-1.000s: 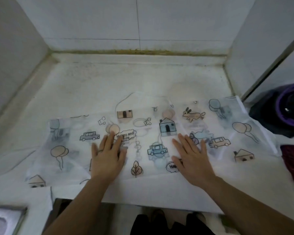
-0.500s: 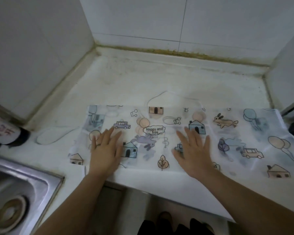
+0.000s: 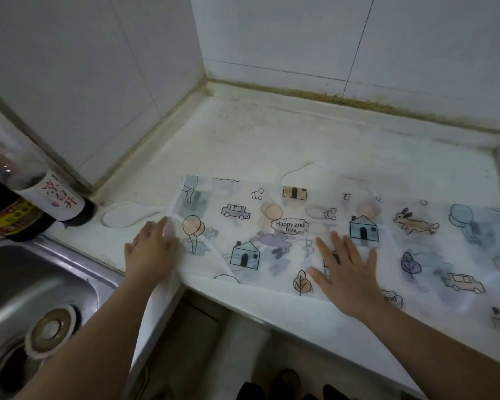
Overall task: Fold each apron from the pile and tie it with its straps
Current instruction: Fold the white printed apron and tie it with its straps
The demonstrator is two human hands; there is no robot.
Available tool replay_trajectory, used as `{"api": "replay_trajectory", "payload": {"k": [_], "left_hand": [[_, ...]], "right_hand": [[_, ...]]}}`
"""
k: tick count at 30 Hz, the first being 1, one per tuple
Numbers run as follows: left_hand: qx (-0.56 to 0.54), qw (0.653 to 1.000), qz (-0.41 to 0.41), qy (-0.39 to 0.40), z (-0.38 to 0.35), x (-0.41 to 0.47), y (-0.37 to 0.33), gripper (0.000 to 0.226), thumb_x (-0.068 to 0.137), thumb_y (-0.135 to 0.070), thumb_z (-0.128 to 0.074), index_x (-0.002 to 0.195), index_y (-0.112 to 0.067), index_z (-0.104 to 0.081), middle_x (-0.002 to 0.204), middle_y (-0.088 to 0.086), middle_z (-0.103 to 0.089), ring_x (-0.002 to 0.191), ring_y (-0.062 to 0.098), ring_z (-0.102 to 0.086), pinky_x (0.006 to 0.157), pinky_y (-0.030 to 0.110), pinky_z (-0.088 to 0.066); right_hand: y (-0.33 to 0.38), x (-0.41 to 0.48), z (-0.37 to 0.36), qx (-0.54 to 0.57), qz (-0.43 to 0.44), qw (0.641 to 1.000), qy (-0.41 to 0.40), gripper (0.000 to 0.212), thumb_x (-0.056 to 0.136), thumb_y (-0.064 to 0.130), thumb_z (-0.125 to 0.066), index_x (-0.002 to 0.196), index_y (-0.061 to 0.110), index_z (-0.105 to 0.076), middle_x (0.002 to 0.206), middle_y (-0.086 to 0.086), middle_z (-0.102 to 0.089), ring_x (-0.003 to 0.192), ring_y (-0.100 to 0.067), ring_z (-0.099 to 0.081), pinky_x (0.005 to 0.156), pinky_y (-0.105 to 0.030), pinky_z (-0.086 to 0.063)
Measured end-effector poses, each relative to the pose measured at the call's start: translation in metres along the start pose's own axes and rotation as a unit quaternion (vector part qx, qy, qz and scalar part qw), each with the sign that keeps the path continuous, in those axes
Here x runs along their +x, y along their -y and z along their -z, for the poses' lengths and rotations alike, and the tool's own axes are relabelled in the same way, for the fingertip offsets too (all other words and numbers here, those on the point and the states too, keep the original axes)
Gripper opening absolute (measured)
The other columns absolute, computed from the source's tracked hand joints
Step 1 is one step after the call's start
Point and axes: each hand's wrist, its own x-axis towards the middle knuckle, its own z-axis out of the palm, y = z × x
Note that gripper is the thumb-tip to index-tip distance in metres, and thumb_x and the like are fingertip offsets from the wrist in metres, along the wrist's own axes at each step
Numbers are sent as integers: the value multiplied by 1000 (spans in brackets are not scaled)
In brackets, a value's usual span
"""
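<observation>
A thin white apron [image 3: 324, 235] printed with houses, cars, balloons and a rabbit lies folded into a long flat band across the white counter [image 3: 286, 140]. My left hand [image 3: 152, 251] rests at the band's left end, fingers curled over the edge; whether it grips the cloth I cannot tell. My right hand [image 3: 348, 269] lies flat with spread fingers on the middle of the band. One white strap [image 3: 127, 215] loops on the counter left of the apron. Another strap [image 3: 315, 167] arcs just behind the apron.
A steel sink [image 3: 32, 307] with a round drain lies at the lower left. Two dark bottles [image 3: 20, 203] stand at the counter's left end beside the tiled wall. Tiled walls close the back and left. The counter's front edge runs just under my wrists.
The view has swung left, bringing the sink and bottles in. My left hand slid left from the middle of the apron to its left end. My right hand stayed flat near the middle.
</observation>
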Motion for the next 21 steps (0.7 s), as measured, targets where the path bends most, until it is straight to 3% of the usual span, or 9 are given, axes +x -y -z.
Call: {"api": "replay_trajectory", "payload": {"k": [3,7,11,13,16,19,21], "left_hand": [[-88,996,26,13,6,13,-7,53,95,-31,-46,145,-24,-33,143,11,-44,127,36,-42,104,47,-33],[-170,984,16,47,11,24,-17,50,91,-31,-47,137,-11,-45,134,16,-53,121,36,-49,97,44,-39],[-271,960,56,51,13,30,-23,46,97,-16,-45,142,-7,-42,147,10,-42,134,27,-39,110,36,-29],[-369,924,95,11,14,32,-23,42,97,-13,-46,139,-8,-46,141,4,-47,130,21,-43,107,26,-31],[-456,874,147,-87,17,24,-27,28,96,-10,-46,118,-13,-63,114,1,-59,105,16,-52,82,9,-38],[-514,822,200,-144,16,14,-23,29,94,-12,-49,119,-10,-63,105,2,-64,92,16,-58,79,23,-45],[-621,735,239,-131,18,14,-15,31,95,-11,-50,125,-9,-58,91,1,-62,79,12,-59,69,24,-48]], "right_hand": [[-3,0,4,-8,-2,1000,8,90,67,72,18,149,37,8,159,3,14,146,-21,10,112,-59,-2],[-5,-3,15,14,-7,1000,-3,71,81,59,-14,140,30,-42,150,-7,-36,138,-30,-32,103,-71,-22],[-7,-2,19,6,-5,1000,-22,81,73,60,0,143,34,-35,153,0,-26,142,-24,-18,110,-62,-6],[-3,0,23,2,-16,999,-28,75,78,58,-4,142,34,-35,152,0,-27,141,-24,-19,110,-60,-7],[1,0,25,-36,-30,999,-19,57,89,49,-21,140,32,-39,149,0,-33,138,-25,-26,108,-62,-12],[7,-1,25,-42,-44,998,-3,56,83,46,-28,122,23,-61,128,-8,-57,118,-33,-52,96,-70,-29],[9,-3,24,-38,-53,998,1,55,80,45,-30,112,19,-67,117,-10,-63,107,-35,-59,88,-71,-36]]}}
